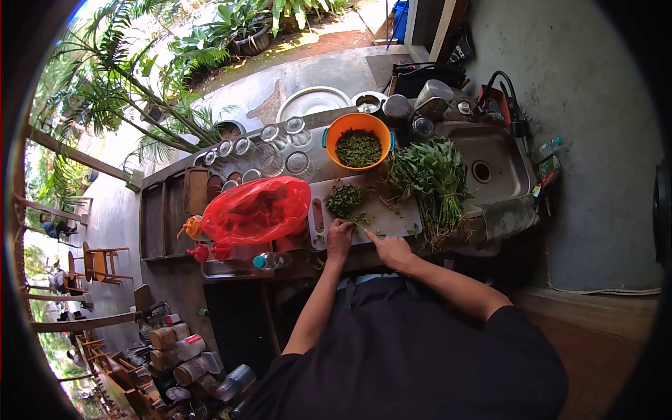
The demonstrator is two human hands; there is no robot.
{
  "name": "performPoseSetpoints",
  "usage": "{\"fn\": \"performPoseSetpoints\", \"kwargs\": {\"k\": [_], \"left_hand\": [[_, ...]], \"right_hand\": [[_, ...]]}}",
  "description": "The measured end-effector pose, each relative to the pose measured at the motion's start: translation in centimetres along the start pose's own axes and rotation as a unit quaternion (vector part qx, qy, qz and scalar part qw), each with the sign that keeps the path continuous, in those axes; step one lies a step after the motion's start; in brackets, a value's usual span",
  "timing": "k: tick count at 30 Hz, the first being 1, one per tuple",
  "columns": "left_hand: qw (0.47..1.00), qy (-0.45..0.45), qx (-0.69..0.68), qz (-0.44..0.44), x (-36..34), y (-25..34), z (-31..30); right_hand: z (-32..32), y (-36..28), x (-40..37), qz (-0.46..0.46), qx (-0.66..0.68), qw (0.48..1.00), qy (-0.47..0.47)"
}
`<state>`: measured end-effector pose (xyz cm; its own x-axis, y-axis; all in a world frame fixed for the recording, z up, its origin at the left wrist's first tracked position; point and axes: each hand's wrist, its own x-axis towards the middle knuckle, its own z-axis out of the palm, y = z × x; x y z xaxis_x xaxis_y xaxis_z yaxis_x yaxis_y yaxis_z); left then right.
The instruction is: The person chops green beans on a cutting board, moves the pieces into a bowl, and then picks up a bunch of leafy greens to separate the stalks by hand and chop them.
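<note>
A white cutting board (399,222) lies on the counter with a pile of chopped greens (344,200) at its upper left. My right hand (393,252) is closed around a knife, its index finger stretched along the top; only a little of the blade (360,226) shows. On the board's near edge my left hand (340,238) is closed, fingertips by the blade, apparently on a few green stems too small to make out clearly. Right of the board lies a big bunch of leafy greens (435,178), roots toward me. Behind it, an orange colander (336,129) holds more chopped greens.
A red plastic bag (259,210) lies left of the board, with a plastic bottle (271,261) in front. Several upturned glasses (298,164) stand behind. A metal sink (500,148) is at the right, with a cloth (512,218) on its edge.
</note>
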<state>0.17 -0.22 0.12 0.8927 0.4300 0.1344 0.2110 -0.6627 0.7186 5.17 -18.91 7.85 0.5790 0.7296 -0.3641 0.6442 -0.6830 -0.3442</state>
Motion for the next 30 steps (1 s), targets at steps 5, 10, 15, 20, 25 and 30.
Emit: {"fn": "performPoseSetpoints", "kwargs": {"k": [5, 10, 15, 20, 25, 30], "left_hand": [[1.0, -0.006, 0.002, 0.009, 0.1, -0.3, 0.0], [1.0, -0.006, -0.016, 0.005, 0.1, -0.2, -0.2], [1.0, 0.004, 0.007, 0.016, -0.1, -0.2, 0.0], [1.0, 0.009, 0.003, 0.018, -0.1, -0.5, 0.3], [1.0, 0.006, -0.006, 0.003, -0.1, 0.3, -0.2], [1.0, 0.018, -0.023, 0.006, -0.3, -0.1, 0.2]], "right_hand": [[0.7, -0.3, 0.6, 0.024, -0.011, 1.0, -0.011], [2.6, 1.4, 0.6, 0.002, 0.011, 1.0, -0.002], [3.5, 2.2, 0.5, -0.004, 0.032, 0.999, 0.005], [2.9, 2.4, -1.0, -0.001, 0.021, 1.0, -0.014], [2.2, 2.4, -0.7, 0.003, 0.023, 0.999, -0.025], [3.2, 2.5, 0.1, -0.016, 0.022, 0.999, 0.029]]}}
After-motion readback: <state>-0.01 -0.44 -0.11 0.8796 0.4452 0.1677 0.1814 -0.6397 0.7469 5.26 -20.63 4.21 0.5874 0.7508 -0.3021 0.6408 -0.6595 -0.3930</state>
